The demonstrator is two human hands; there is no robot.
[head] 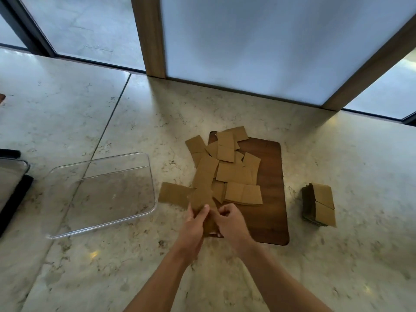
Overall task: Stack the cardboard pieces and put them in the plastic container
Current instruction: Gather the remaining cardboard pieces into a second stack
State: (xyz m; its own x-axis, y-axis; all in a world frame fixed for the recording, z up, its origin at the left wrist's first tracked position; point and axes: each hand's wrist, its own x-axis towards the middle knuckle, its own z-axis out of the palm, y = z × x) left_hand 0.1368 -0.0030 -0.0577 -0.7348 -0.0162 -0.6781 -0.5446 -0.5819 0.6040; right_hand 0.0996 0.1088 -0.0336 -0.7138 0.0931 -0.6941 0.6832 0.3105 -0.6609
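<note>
— What is the surface underfoot?

— A pale marble floor (225, 109), cream with grey and brown veining, cut into large slabs; a thin dark joint (112, 122) runs diagonally through it on the left.

— And beyond it?

— Frosted glass panels (270, 41) rising from the floor, glowing bluish-white with daylight. A wooden post (149, 34) stands left of the big panel and another wooden frame member (373, 66) slants along its right side. Far left, a dark metal frame (27, 25) borders more glass.

— The light?

— Soft, diffuse, reflecting off the polished stone.

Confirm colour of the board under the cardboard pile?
Dark brown wood grain board, seen in the head view.
</note>
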